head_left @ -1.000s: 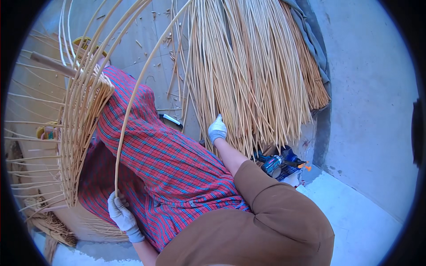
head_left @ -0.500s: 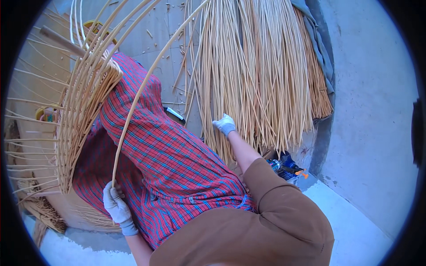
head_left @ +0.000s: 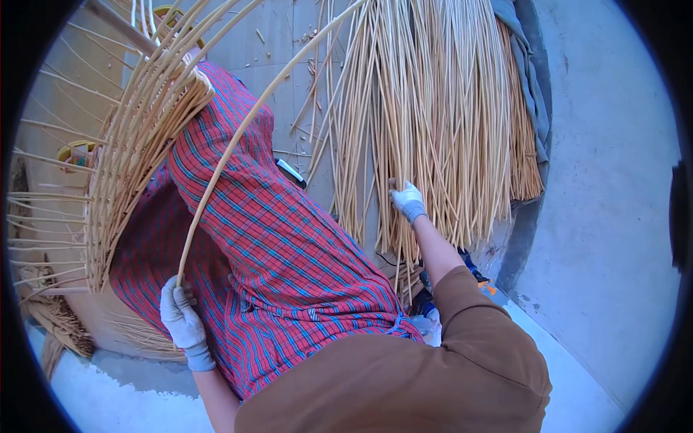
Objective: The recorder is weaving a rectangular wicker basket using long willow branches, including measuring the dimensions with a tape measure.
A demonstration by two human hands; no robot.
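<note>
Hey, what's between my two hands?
In the head view, mostly red-and-blue plaid cloth, then pale, thin rods nearer the white-gloved right hand.

a pale bluish wall [head_left: 606, 144] stands right of the grey tiled floor [head_left: 289, 108].

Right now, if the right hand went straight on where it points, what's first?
Most likely the pale rods directly at the right hand; it may be touching them, depth is unclear.

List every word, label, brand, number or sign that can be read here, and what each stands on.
None can be read. The checked apron, long bent stick and pile of sticks show no lettering; any marks on the blue object by the brown sleeve are too small.
</note>
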